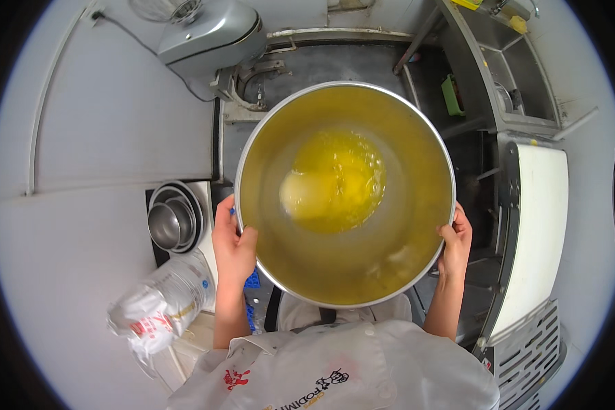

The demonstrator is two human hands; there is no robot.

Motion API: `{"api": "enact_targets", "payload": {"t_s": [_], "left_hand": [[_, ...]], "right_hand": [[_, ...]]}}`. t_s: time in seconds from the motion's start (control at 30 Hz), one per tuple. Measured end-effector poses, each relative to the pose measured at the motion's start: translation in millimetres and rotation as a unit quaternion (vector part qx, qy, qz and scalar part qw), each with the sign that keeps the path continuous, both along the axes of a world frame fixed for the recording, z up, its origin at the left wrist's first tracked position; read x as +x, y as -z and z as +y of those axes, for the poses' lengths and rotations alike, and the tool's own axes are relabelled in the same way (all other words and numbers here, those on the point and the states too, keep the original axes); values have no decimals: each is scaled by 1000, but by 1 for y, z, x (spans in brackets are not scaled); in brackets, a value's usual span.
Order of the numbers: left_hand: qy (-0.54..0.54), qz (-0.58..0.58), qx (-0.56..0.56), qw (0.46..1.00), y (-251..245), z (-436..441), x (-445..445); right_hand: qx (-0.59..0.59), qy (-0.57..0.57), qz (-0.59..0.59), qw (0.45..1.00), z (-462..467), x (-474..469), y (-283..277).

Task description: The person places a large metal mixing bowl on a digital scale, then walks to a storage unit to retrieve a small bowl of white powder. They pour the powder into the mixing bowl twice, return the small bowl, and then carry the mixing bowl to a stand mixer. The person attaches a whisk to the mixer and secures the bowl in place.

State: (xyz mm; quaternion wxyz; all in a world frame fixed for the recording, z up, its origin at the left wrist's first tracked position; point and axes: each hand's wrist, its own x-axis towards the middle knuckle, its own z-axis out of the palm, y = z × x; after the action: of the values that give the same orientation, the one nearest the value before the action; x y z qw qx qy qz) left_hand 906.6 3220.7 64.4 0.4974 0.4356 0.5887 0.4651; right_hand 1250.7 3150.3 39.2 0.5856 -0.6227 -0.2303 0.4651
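Note:
A large round metal mixing bowl [415, 148] is held out before my white jacket, its mouth facing the camera. My left hand [236, 246] grips the rim on the left side, thumb over the edge. On the opposite side, my right hand [455, 238] holds the rim in the same way. Yellow, glossy liquid [338, 182] with a paler patch at its left lies in the bottom of the bowl. The fingers beneath the rim are partly hidden by the bowl.
Beyond the bowl at upper left stands a grey stand mixer [215, 38] with a cord. Nested metal bowls [169, 225] and a plastic sack [169, 302] are at left. A steel sink [533, 92] and a white-topped surface [538, 220] line the right, above a slatted rack [528, 359].

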Motion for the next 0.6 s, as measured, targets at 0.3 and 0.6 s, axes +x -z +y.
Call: {"api": "enact_targets", "payload": {"t_s": [0.3,0.6], "left_hand": [[114,267,-22,957,153,256,51],[149,337,-205,907,433,421,66]], "right_hand": [[-97,-76,94,988,229,78,144],[-294,-162,-7,942,443,105,404]]}}
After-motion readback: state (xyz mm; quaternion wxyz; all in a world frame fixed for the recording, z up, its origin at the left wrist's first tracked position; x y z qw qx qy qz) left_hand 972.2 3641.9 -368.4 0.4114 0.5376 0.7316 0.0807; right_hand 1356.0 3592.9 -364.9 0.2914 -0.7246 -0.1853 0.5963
